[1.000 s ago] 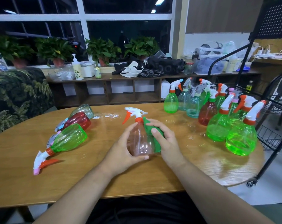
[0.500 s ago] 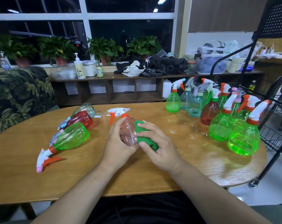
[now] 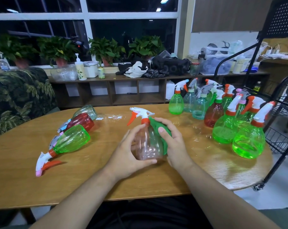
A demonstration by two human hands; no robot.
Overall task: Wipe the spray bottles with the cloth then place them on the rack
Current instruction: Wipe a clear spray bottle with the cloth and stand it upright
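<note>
Bottle [image 3: 146, 144], clear pink — left hand [image 3: 126, 156] fingers curled round its 9 o'clock side, right hand [image 3: 174, 144] fingers clamp green cloth [image 3: 156, 128] at 3 o'clock.

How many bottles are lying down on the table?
3, at the left of the wooden table: a green plastic spray bottle nearest, a red one behind it, a pale clear one farthest back. I see none hidden.
</note>
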